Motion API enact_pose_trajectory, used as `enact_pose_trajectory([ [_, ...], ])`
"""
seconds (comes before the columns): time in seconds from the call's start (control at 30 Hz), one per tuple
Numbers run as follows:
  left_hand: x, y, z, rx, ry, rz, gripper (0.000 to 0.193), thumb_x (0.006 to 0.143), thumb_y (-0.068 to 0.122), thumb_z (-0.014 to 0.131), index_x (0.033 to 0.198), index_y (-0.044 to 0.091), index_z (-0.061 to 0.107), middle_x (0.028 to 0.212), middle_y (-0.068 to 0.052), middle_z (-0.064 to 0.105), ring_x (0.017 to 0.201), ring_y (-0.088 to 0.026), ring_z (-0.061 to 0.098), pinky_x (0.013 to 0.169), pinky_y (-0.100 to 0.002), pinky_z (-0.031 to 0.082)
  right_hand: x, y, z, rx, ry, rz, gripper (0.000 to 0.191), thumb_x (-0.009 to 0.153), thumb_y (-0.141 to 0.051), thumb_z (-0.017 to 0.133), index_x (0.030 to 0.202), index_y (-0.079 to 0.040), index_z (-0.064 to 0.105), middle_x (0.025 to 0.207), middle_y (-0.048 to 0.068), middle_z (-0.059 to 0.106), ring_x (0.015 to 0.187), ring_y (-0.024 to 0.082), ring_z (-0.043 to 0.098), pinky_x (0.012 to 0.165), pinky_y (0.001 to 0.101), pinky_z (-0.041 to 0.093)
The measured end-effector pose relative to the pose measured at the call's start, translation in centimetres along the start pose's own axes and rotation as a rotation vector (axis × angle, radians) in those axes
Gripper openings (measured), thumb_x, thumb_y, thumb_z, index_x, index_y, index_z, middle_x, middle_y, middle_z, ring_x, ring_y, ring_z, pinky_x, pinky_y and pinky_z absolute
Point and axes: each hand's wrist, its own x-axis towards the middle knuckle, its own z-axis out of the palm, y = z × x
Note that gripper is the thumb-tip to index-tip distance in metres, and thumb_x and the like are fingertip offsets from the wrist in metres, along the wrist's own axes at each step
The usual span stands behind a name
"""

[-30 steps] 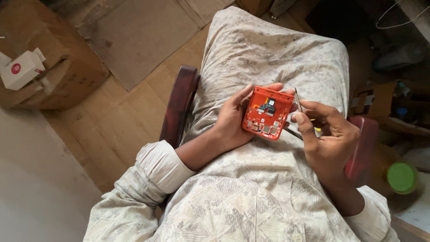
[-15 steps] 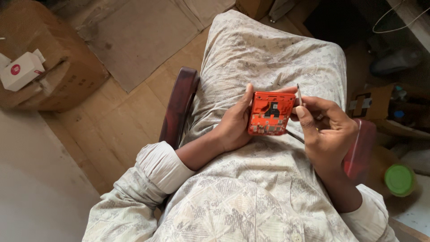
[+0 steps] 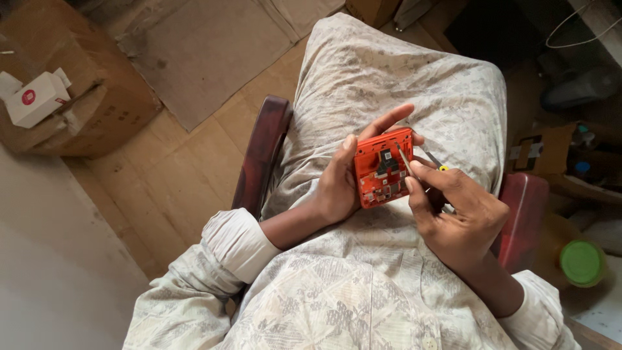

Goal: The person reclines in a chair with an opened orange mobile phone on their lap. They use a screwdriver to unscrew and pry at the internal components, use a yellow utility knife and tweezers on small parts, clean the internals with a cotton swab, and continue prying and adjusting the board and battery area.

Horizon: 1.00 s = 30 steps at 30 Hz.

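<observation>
I sit in a chair and hold a small orange-red electronic module (image 3: 383,168) with exposed parts over my lap. My left hand (image 3: 343,178) grips it from the left side, thumb on its edge and fingers curled behind the top. My right hand (image 3: 453,214) pinches a thin metal tool (image 3: 405,159) whose tip rests on the module's face; a second thin tool with a yellow end (image 3: 435,163) sticks out behind my fingers. A patterned pale garment (image 3: 389,78) covers my legs.
The chair's dark red armrests (image 3: 262,155) flank my lap. A cardboard box (image 3: 71,110) with a small white carton (image 3: 35,97) on it stands at the upper left on the wooden floor. A green-lidded jar (image 3: 582,262) and assorted clutter lie at the right.
The module has turned from a tilted, wider pose to upright in my left hand. My right hand has brought the thin tool's tip onto the module's face.
</observation>
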Motion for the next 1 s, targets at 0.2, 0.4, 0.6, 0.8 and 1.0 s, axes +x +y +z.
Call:
enact_pose_trajectory([
  [0.2,-0.3,-0.4,0.4,0.096,0.008,0.028,0.098,0.105,0.075,0.037,0.166,0.000,0.021,0.143,-0.013,0.049,0.126,-0.016,0.052,0.115,-0.033,0.043,0.3,-0.4,0.0,-0.075,0.006,-0.044,0.023,0.095,-0.001,0.079,0.118,-0.004,0.074,0.088,0.010,0.070,0.073,0.016,0.068,0.060,0.0259,0.052],
  [0.4,-0.4,-0.7,0.6,0.139,0.020,0.060,0.097,0.106,0.075,0.035,0.164,-0.002,0.023,0.143,-0.014,0.048,0.128,-0.017,0.053,0.118,-0.034,0.041,0.2,-0.3,0.2,-0.096,0.018,-0.071,0.021,0.096,-0.002,0.080,0.116,-0.003,0.074,0.090,0.011,0.072,0.076,0.017,0.069,0.061,0.0264,0.052],
  [0.6,-0.4,-0.7,0.9,0.208,0.016,0.095,0.097,0.107,0.074,0.036,0.165,-0.003,0.023,0.140,-0.015,0.050,0.127,-0.019,0.055,0.118,-0.035,0.042,0.4,-0.1,0.3,0.038,-0.041,-0.004,0.023,0.094,-0.002,0.079,0.116,-0.001,0.073,0.089,0.011,0.072,0.075,0.014,0.069,0.066,0.0257,0.054],
  [0.8,-0.3,-0.3,1.1,0.273,-0.008,0.114,0.097,0.107,0.074,0.037,0.166,-0.001,0.020,0.142,-0.014,0.049,0.125,-0.019,0.053,0.119,-0.035,0.042,0.3,0.2,0.4,0.037,-0.019,0.047,0.021,0.097,-0.001,0.076,0.118,-0.001,0.075,0.092,0.011,0.072,0.072,0.014,0.067,0.061,0.0255,0.051],
  [1.0,-0.3,-0.6,1.2,0.257,-0.019,0.121,0.098,0.105,0.074,0.039,0.168,0.003,0.012,0.145,-0.013,0.044,0.130,-0.019,0.048,0.120,-0.037,0.042,0.0,0.5,0.7,-0.116,0.008,-0.010,0.018,0.102,-0.006,0.076,0.120,-0.005,0.077,0.093,0.008,0.071,0.076,0.015,0.067,0.062,0.0272,0.051],
])
